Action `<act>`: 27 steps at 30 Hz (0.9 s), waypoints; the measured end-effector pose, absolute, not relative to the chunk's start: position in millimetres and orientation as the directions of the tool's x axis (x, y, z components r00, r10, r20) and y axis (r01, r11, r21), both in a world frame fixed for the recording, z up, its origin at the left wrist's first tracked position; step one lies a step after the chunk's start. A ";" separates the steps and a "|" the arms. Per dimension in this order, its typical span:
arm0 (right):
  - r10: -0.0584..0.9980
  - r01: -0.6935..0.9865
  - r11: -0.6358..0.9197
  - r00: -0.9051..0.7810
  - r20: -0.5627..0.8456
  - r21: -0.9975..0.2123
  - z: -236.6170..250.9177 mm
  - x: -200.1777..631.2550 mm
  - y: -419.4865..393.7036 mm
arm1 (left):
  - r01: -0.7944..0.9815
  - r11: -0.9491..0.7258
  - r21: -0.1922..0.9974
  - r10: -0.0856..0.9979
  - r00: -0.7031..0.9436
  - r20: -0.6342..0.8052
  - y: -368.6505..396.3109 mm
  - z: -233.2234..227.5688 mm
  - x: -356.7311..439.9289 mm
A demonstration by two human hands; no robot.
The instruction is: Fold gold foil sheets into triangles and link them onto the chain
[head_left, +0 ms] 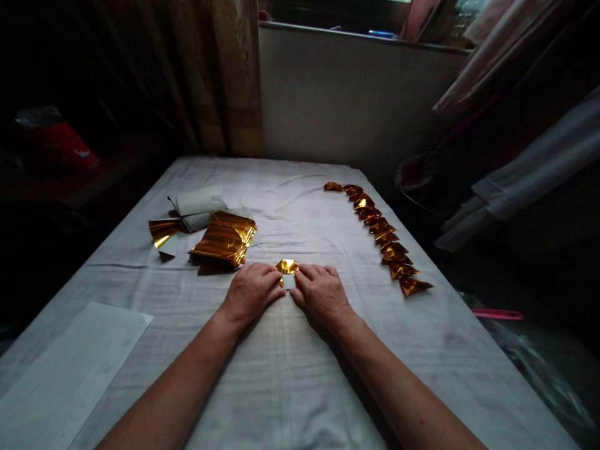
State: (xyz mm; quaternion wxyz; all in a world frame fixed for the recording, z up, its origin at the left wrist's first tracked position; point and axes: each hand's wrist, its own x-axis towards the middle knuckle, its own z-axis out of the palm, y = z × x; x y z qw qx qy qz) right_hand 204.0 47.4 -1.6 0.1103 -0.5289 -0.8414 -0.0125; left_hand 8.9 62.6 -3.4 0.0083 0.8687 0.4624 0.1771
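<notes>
Your left hand and right hand lie knuckles up on the white cloth, fingertips meeting on a small gold foil piece at the table's middle; both press it flat from either side, and its white underside shows between your thumbs. Just left of your left hand sits a stack of gold sheets, with a white roll behind it. To your right runs a row of folded gold pieces, well apart from your hands.
</notes>
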 end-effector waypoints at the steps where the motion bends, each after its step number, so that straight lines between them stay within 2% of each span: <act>1: 0.883 0.891 0.447 -0.426 0.196 -0.080 -2.1 203.3 48.3 | 0.804 -0.567 0.179 0.810 0.505 0.298 62.5 -3.2 9.6; 7: 0.864 0.883 0.469 -0.455 0.217 -0.016 -5.6 200.2 50.2 | 0.802 -0.566 0.189 0.809 0.496 0.317 61.3 -4.9 10.6; 14: 0.856 0.889 0.450 -0.404 0.322 -0.080 -13.3 201.3 47.3 | 0.799 -0.546 0.251 0.824 0.457 0.336 59.3 -8.4 10.4; 18: 0.862 0.879 0.453 -0.389 0.326 -0.150 -12.9 204.5 45.7 | 0.804 -0.537 0.255 0.821 0.429 0.377 61.7 -13.0 10.9; 27: 0.875 0.809 0.434 -0.275 0.398 -0.396 -24.5 216.9 49.9 | 0.791 -0.548 0.273 0.814 0.430 0.390 63.0 -16.5 8.1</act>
